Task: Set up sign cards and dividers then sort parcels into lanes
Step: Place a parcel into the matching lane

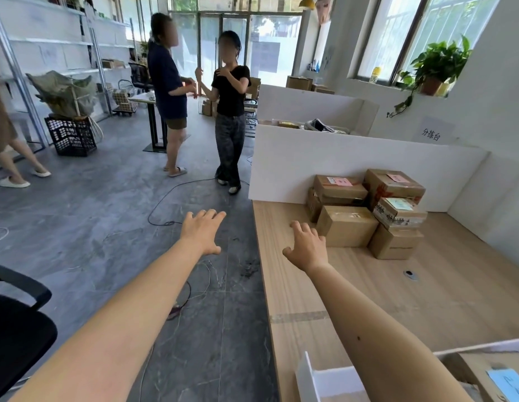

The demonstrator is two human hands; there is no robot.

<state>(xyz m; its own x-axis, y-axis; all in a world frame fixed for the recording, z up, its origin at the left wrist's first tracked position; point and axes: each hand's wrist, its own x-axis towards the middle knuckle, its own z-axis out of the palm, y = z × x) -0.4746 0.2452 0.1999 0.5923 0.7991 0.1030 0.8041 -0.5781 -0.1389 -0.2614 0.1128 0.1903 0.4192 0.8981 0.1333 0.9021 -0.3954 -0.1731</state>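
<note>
Several brown cardboard parcels (pixel 368 210) are stacked on the wooden table (pixel 325 291), against a white divider board (pixel 325 166). Some carry pink or pale blue labels. My right hand (pixel 306 246) reaches out over the table with relaxed, spread fingers, just left of the nearest parcel (pixel 346 226), holding nothing. My left hand (pixel 201 232) stretches forward over the floor, left of the table edge, fingers straight and empty. Another white divider (pixel 333 378) stands at the near edge, with a parcel bearing a blue label (pixel 496 375) behind it.
Two people (pixel 200 94) stand talking on the grey floor ahead, and a third walks at the far left (pixel 9 146). Cables (pixel 165 216) lie on the floor. A black chair (pixel 17 323) is at my lower left, and a sign card (pixel 432 133) hangs on the right wall.
</note>
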